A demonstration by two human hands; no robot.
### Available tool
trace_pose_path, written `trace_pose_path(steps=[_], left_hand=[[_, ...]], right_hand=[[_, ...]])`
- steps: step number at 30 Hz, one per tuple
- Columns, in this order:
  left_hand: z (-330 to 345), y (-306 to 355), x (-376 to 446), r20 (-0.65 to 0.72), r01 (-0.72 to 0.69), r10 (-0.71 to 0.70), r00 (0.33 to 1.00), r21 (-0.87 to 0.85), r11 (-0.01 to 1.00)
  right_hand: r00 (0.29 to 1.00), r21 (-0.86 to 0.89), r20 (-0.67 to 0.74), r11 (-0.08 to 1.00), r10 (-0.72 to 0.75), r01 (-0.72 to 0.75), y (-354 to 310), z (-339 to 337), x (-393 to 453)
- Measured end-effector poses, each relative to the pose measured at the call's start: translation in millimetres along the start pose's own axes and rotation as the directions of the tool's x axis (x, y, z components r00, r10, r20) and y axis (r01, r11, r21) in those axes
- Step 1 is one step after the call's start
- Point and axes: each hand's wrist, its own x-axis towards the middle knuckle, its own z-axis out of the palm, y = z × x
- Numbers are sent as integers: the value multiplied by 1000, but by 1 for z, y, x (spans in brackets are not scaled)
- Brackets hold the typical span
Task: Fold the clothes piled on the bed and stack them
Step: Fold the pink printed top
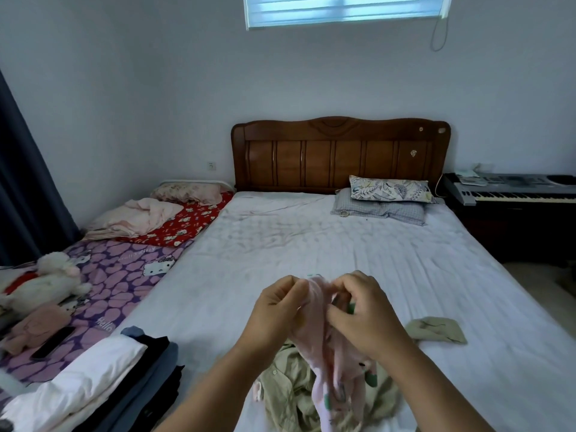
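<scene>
Far to the left of our grip, at the bed's near edge, we have the stack of folded clothes point(103, 378), a white piece on top of dark ones, set there, we judge, so finished items stay apart from the unfolded ones. Beyond it, on the purple quilt of the neighbouring bed, lie a dark phone point(53, 342) and a white plush toy point(46, 280), both well clear of the work. Our left hand point(274, 310) pinches the upper edge of the pink garment point(324, 363), fingers curled onto the cloth. Our right hand point(364, 313) pinches the same edge just beside it, the two nearly touching. We hold the garment up off the white bed point(280, 238) so that it hangs down between our forearms; we judge this is to find its top hem or shoulders and let it fall straight before folding. It carries small green marks, and its lower end trails onto the olive shirt point(286, 391), which lies crumpled below our grip, not yet folded. To the right of our right hand, apart from it, a small olive piece point(439, 330) lies flat on the sheet. Whether it is folded we cannot tell. Far ahead and to the right, two pillows point(386, 198) rest against the wooden headboard point(339, 154), leaving the middle of the mattress as folding room.
</scene>
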Motion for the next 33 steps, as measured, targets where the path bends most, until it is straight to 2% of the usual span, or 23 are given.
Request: trace_pose_path(steps=[2,4,7,9,10,12,14,16,18,22,24,25,27,29,31,33], left_hand=[[4,2,-4,79,-55,51,996,48,997],[5,5,-8,145,-127,111,983,110,986],[0,4,-9,163,-264,230,959,230,937],[-5,3,-8,92,-274,260,961,226,935],[-7,2,-6,66,-236,227,972,194,952],[-11,2,-6,103,-68,56,993,126,990],[-12,1,-8,218,83,-108,970,121,989],[-8,2,-10,279,123,-156,948,132,984],[-2,2,-10,223,98,-137,965,177,979],[5,2,-8,39,-65,56,998,279,958],[4,6,-5,-119,-98,140,983,306,947],[3,10,-4,-188,-99,163,969,308,946],[3,18,-2,-273,-85,171,947,300,950],[5,21,-2,-296,-78,162,941,278,957],[10,24,-4,-271,-94,145,952,192,977],[15,28,-8,-215,-115,137,967,109,987]], right_hand=[[996,47,77,998,-44,40,0,-2,1],[990,23,104,995,-99,97,2,-1,3],[991,-169,-25,978,-131,125,9,2,4],[971,-206,-139,965,-196,165,9,3,2],[958,-201,-182,962,-222,184,10,4,1],[935,-185,-264,964,-237,192,10,3,1],[916,-168,-329,969,-229,182,10,2,3],[916,-141,-326,970,-233,197,10,1,4],[934,-104,-277,973,-227,206,11,3,5],[967,-9,-217,991,-135,137,13,4,1],[965,55,-263,997,-28,44,13,3,-2],[961,110,-276,993,-14,46,13,3,-3],[967,170,-241,977,-87,130,9,1,-7],[986,194,-106,970,-128,147,1,5,-10],[997,153,12,985,-80,77,-4,11,-10],[997,96,45,993,-67,63,-3,18,-8]])
